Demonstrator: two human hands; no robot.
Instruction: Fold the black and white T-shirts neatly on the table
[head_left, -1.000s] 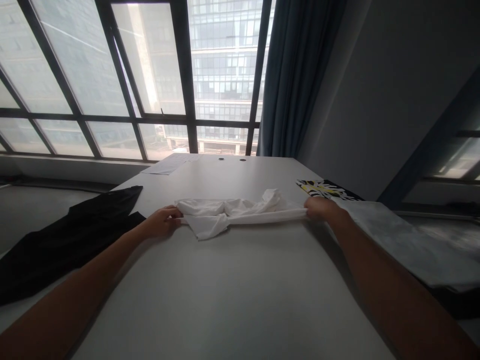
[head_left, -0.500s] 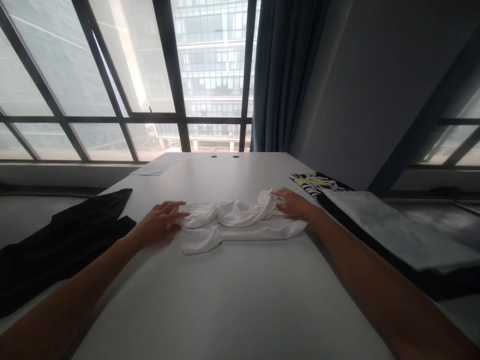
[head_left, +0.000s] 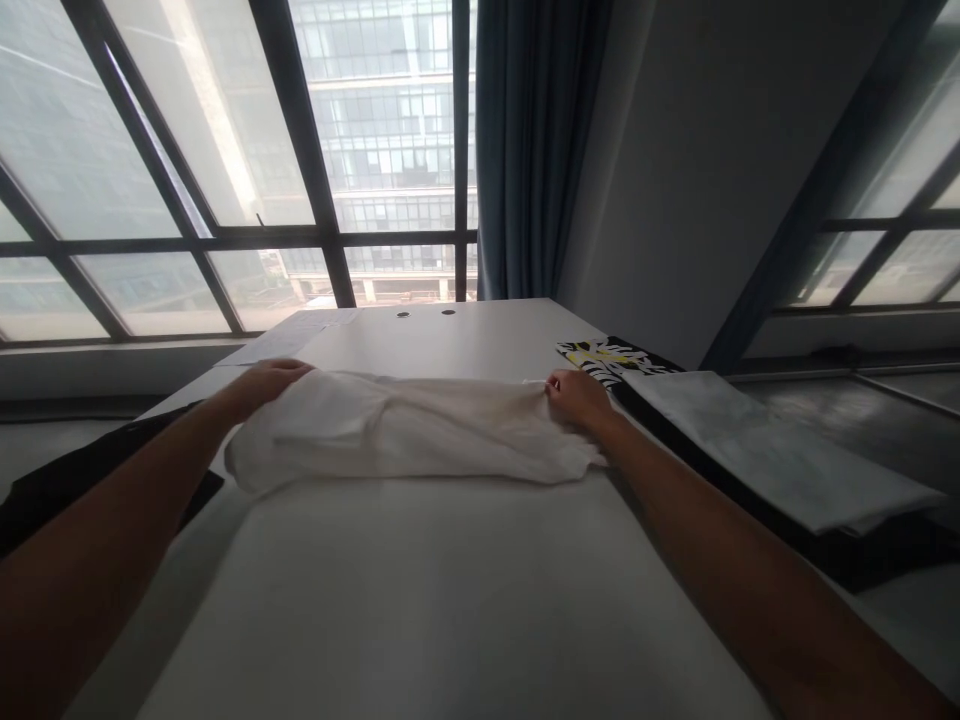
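A soft white garment (head_left: 442,430) is stretched sideways over the white table (head_left: 450,590), its far edge pulled fairly straight and its near edge hanging in loose folds. My left hand (head_left: 271,384) grips its far left corner; the fingertips are partly hidden behind the cloth. At the far right corner, my right hand (head_left: 576,398) is closed in a pinch on the fabric. The exact kind of garment cannot be made out from this shape.
Black clothing (head_left: 97,465) lies at the left, partly behind my left forearm. On the right are a black, white and yellow patterned cloth (head_left: 607,355) and a folded pale garment (head_left: 765,440) over black fabric. Paper sheets (head_left: 277,340) rest at the far left, before the windows.
The bunched white garment has been spread wider. My left hand has moved left with its corner, and my right hand has closed on the other end. The view has turned slightly right.
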